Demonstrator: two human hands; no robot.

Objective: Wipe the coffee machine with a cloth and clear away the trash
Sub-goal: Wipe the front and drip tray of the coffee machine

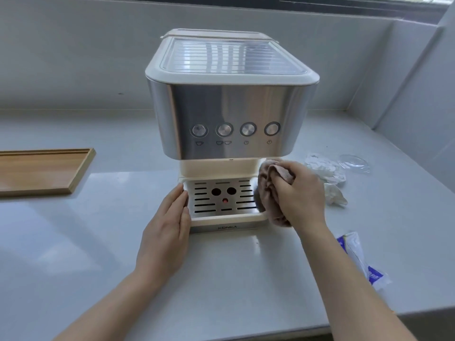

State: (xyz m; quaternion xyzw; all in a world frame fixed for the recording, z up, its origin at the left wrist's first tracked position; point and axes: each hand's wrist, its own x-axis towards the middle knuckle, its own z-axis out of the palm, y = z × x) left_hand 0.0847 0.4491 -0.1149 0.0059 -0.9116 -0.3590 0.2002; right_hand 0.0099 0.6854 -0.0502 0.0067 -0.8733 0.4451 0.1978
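A steel and cream coffee machine (229, 112) stands on the white counter, its slotted drip tray (221, 200) facing me. My right hand (299, 193) grips a bunched pink-brown cloth (267, 193) pressed against the right edge of the drip tray. My left hand (167, 230) lies flat, fingers together, against the tray's left side. Trash lies to the right: crumpled white tissue (325, 174), a clear plastic lid (354, 163) and a blue and white wrapper (362, 259).
A shallow wooden tray (41, 172) sits at the left on the counter (73, 242). White walls enclose the back and right side. The counter's front edge runs across the lower right.
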